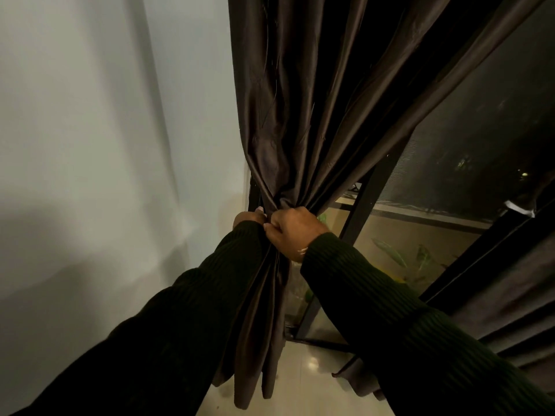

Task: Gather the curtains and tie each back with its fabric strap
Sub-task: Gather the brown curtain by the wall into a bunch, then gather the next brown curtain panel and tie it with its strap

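A dark brown satin curtain [303, 115] hangs by the white wall and is bunched into a tight waist at mid height. My right hand [292, 232] is clenched around that gathered waist from the right. My left hand [249, 217] reaches behind the bunch from the left, mostly hidden by the fabric and my dark ribbed sleeve; only knuckles and a fingertip show. Below the hands the curtain falls in narrow folds [258, 340] to the floor. I cannot make out a fabric strap. A second dark curtain [492, 295] hangs at the right edge.
A white wall [105, 145] fills the left half. A black-framed glass door [369, 202] stands behind the curtain, with plant leaves [390, 253] and darkness outside. Glossy pale floor tiles [309, 373] lie below.
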